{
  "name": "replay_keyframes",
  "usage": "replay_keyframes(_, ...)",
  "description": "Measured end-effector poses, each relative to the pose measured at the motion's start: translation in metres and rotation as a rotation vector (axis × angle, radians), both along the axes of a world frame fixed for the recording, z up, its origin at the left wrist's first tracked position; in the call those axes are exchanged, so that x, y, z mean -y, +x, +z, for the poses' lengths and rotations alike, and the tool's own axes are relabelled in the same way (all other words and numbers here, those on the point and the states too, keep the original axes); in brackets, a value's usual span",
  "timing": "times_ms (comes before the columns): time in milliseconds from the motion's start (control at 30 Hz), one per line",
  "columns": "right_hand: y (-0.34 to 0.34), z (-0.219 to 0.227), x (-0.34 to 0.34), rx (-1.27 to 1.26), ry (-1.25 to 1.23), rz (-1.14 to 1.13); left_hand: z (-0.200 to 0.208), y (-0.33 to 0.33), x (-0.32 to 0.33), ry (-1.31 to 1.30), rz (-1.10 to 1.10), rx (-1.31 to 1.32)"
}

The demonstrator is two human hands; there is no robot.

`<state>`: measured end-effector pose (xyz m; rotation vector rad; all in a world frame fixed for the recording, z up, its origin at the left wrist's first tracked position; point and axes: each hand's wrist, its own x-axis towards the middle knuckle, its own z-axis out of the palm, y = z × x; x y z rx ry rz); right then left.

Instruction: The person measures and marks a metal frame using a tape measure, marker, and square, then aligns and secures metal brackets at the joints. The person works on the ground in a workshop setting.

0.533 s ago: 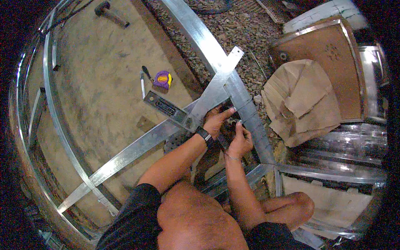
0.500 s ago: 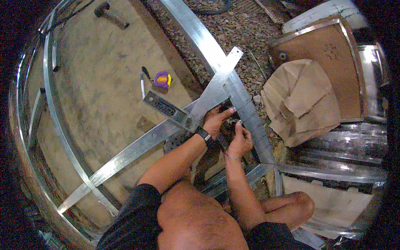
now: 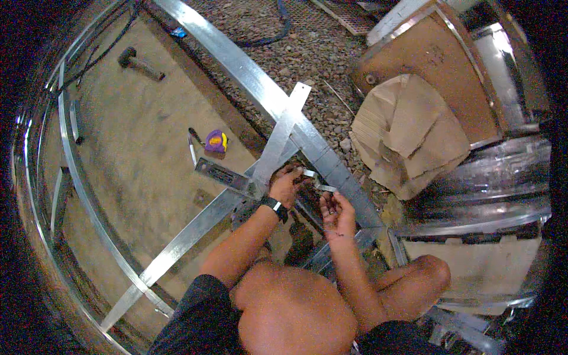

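Observation:
My left hand [image 3: 286, 187], with a dark band on its wrist, has its fingers closed on a small shiny metal piece [image 3: 309, 173]. Close to it on the right, my right hand [image 3: 339, 216] pinches a short silvery metal strip [image 3: 326, 188] between thumb and fingers. I cannot tell whether the two pieces are joined. Both hands are over the corner of a galvanised metal frame [image 3: 331, 157]. Beside my left hand a try square [image 3: 228, 177] lies across the frame, its dark stock to the left and its bright blade pointing up and right.
A purple and yellow tape measure [image 3: 216, 141] and a marker [image 3: 192, 149] lie on the concrete. Farther off is a hammer [image 3: 141, 64]. Long metal bars [image 3: 177, 248] cross at left. Cardboard [image 3: 414, 136] and a brown panel [image 3: 432, 56] are at right, beside gravel [image 3: 313, 59].
The view has shifted, so the frame and tools sit farther left. My hands have drawn apart slightly, and the small metal pieces now show plainly at my fingertips.

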<state>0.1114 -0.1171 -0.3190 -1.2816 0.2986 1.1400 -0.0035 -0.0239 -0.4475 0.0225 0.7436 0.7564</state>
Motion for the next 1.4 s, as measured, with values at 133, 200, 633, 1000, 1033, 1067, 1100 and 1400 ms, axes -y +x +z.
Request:
replay_keyframes(133, 0.025, 0.032, 0.005, -0.082, 0.115, -0.013, 0.045, -0.008, 0.014, 0.012, -0.065, -0.150)
replay_keyframes(200, 0.032, 0.064, 0.004, -0.118, 0.181, 0.055, 0.083, -0.014, 0.004, 0.135, -0.142, -0.140)
replay_keyframes(633, 0.012, 0.259, -0.004, 0.183, 0.531, 0.266, 0.353, -0.060, -0.034, 0.642, -0.394, -0.169)
replay_keyframes(1000, -0.032, 0.269, 0.008, 0.587, 0.586, 0.422, 0.435, -0.106, 0.000, 0.712, -0.306, -0.490)
replay_keyframes(1033, -0.042, 0.279, 0.010, 0.486, 0.605, 0.412, 0.437, -0.111, 0.005, 0.653, -0.280, -0.454)
replay_keyframes(1067, -0.050, 0.284, 0.011, 0.385, 0.621, 0.401, 0.441, -0.116, 0.011, 0.655, -0.266, -0.475)
replay_keyframes(1100, -0.049, 0.286, 0.011, 0.402, 0.620, 0.414, 0.448, -0.115, 0.016, 0.666, -0.262, -0.476)
replay_keyframes(1400, -0.074, 0.280, 0.010, 0.480, 0.564, 0.463, 0.423, -0.140, 0.049, 0.588, -0.092, -0.252)
